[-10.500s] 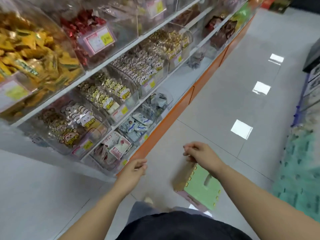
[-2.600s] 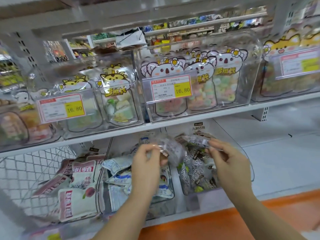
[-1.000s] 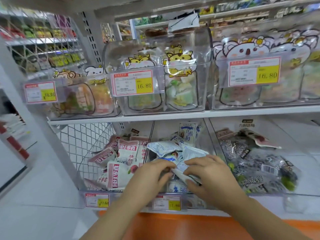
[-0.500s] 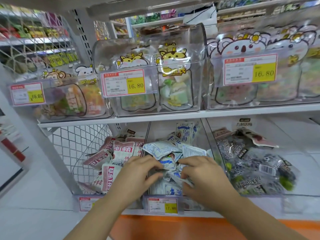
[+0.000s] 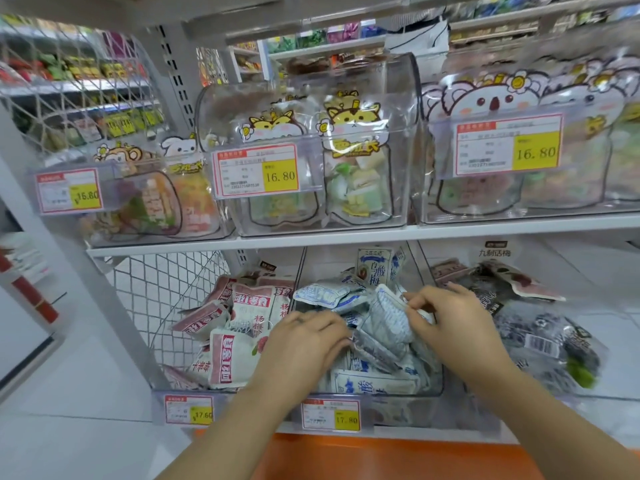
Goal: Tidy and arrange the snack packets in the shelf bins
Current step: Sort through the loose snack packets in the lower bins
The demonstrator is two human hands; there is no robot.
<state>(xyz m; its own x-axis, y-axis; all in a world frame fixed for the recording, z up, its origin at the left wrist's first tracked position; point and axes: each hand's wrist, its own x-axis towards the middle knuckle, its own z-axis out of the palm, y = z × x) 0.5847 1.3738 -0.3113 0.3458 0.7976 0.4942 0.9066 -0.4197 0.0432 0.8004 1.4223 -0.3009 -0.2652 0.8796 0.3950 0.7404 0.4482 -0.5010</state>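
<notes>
Two hands are working in the middle bin [image 5: 437, 382] of three lower ones. The left hand [image 5: 304, 344] is lying palm-down on the blue-white pile [image 5: 367, 379], and I cannot tell its grip. The right hand [image 5: 450, 323] is pinching one tilted packet [image 5: 388, 320] that is standing on edge, its long axis leaning up-left. Three upper bins [image 5: 398, 133] are sitting behind.

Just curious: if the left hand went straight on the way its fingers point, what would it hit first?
Likely the tilted blue-and-white packet the right hand pinches; the left hand is close beside it, depth unclear.
</notes>
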